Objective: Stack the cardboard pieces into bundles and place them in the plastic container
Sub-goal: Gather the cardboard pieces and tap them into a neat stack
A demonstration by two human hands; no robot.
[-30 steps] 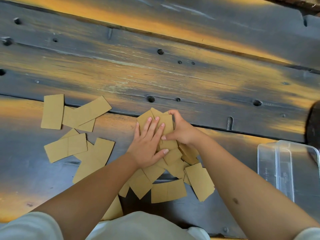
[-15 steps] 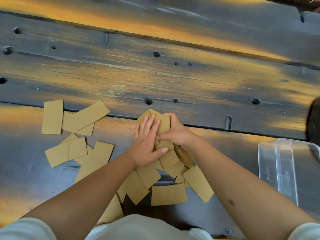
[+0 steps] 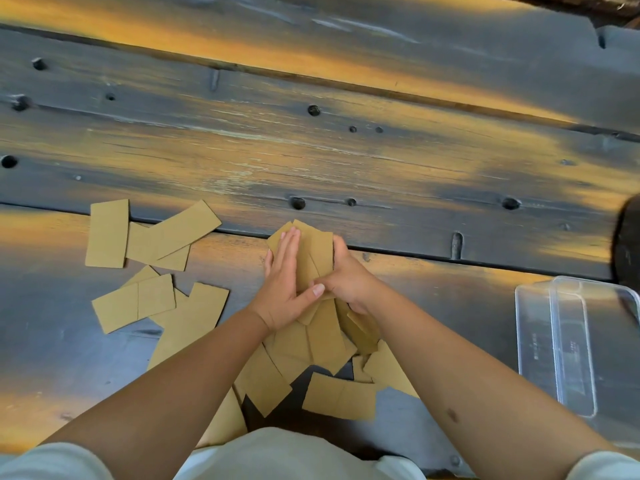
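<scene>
A bundle of brown cardboard pieces point(image 3: 320, 249) stands tilted between my two hands at the middle of the wooden surface. My left hand point(image 3: 285, 289) presses flat against its left face, fingers together and thumb across the front. My right hand point(image 3: 346, 277) grips the bundle's right side. More loose cardboard pieces point(image 3: 337, 394) lie fanned out below my wrists. Another scatter of cardboard pieces point(image 3: 156, 296) lies to the left. The clear plastic container point(image 3: 535, 344) sits at the right, with nothing in it.
The worn plank surface point(image 3: 311, 150) has knot holes and a groove running across behind the hands. A dark round object point(image 3: 628, 247) is cut off by the right edge, just behind the container.
My hands have drawn closer together and raised the gathered pieces from lying flat into a tilted bundle. Pieces below my wrists shifted slightly.
</scene>
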